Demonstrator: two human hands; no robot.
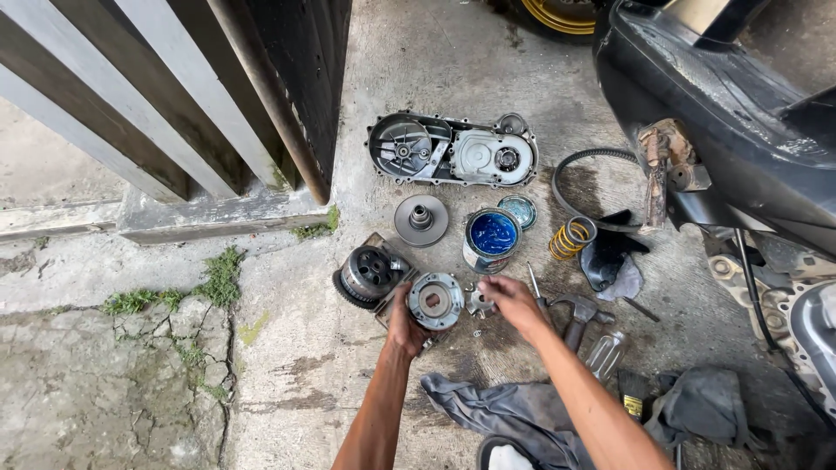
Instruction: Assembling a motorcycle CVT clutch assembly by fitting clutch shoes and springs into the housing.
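My left hand (406,324) grips a round grey metal clutch disc (435,300), holding it just above the concrete floor. My right hand (514,300) hovers beside the disc with its fingers pinched near a small metal piece (478,303); whether it holds anything I cannot tell. Left of the disc lies a dark clutch drum with a toothed ring (367,274). Beyond it sits a grey pulley half (421,219). An open tin of blue grease (491,237) stands just past my right hand, its lid (518,210) beside it.
A grey engine side cover (451,150) lies farther off. A drive belt (585,178), yellow coil spring (571,237), black rag (610,252), hammer (582,313) and screwdriver (536,290) lie right. A black scooter (740,130) stands at right, a slatted gate (200,96) left, grey cloth (505,413) near me.
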